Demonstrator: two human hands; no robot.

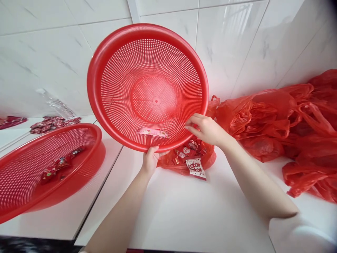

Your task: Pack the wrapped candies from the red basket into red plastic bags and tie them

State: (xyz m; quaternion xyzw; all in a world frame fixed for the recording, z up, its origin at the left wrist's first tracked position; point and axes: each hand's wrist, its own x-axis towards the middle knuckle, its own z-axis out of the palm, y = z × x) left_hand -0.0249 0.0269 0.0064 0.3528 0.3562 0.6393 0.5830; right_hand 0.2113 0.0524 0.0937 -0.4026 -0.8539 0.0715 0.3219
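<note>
A large red mesh basket (147,31) is tilted up with its inside facing me. My left hand (151,160) grips its lower rim, thumb over the edge. One pink wrapped packet (154,132) lies inside, low on the mesh wall. My right hand (201,128) is at the basket's lower right rim, its fingers bent together over the inside; what they hold, if anything, is hidden. Below the basket, an open red plastic bag (210,158) holds several red snack packets (184,151), with a white and red packet (196,168) at its front edge.
Another red basket (92,140) with a few dark red packets (63,162) stands at the left. Behind it lie more small packets (50,123) and a clear bottle (59,105). Filled red plastic bags (263,119) line the tiled wall at the right. The white table (189,211) has a seam.
</note>
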